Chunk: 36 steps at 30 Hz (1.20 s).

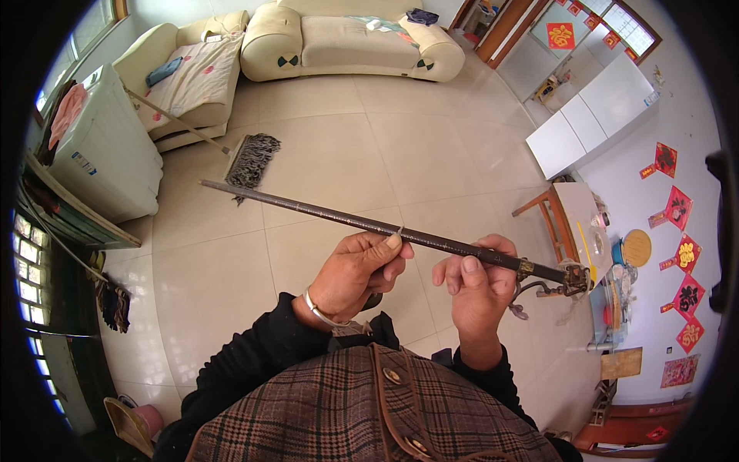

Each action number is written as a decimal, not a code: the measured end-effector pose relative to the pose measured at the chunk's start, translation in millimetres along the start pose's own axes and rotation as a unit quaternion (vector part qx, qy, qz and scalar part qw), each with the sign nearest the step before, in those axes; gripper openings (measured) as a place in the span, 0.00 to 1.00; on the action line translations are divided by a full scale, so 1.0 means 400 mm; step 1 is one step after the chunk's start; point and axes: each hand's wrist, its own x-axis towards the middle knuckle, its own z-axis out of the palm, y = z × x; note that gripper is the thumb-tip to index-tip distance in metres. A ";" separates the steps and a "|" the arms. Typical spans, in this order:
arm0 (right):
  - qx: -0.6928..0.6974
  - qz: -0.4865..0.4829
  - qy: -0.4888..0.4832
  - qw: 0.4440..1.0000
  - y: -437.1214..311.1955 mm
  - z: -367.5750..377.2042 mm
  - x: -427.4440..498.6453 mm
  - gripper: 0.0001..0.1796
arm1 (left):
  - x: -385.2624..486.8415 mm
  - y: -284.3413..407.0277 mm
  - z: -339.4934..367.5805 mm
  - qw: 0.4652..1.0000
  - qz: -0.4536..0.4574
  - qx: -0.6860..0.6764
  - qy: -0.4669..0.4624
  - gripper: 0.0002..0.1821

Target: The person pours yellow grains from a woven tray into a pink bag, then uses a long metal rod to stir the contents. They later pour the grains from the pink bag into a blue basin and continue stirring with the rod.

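Observation:
A dark steelyard beam (329, 214) with rows of small pale marks lies slantwise across the view, its thin tip at the left. My left hand (358, 268), with a metal bangle at its wrist, pinches a thin cord looped round the beam near its middle. Part of a dark rounded object (373, 300) shows beneath this hand; the rest is hidden. My right hand (479, 283) holds the thicker part between thumb and fingers, beside a brass-coloured band (525, 267). Metal fittings (575, 279) and cord hang at the right end, with a dark curved hook (534, 287) below the beam.
A grey string mop (251, 161) rests on the tiled floor beyond the beam tip. Sofas (358, 46) stand at the far side and a white washing machine (107, 150) at the left. At the right are a wooden-legged table (557, 222) and a white cabinet (583, 127).

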 end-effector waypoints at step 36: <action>0.018 0.014 -0.024 0.999 -0.018 -0.007 0.004 0.09 | 0.008 -0.007 0.016 1.000 0.011 -0.021 0.004 0.14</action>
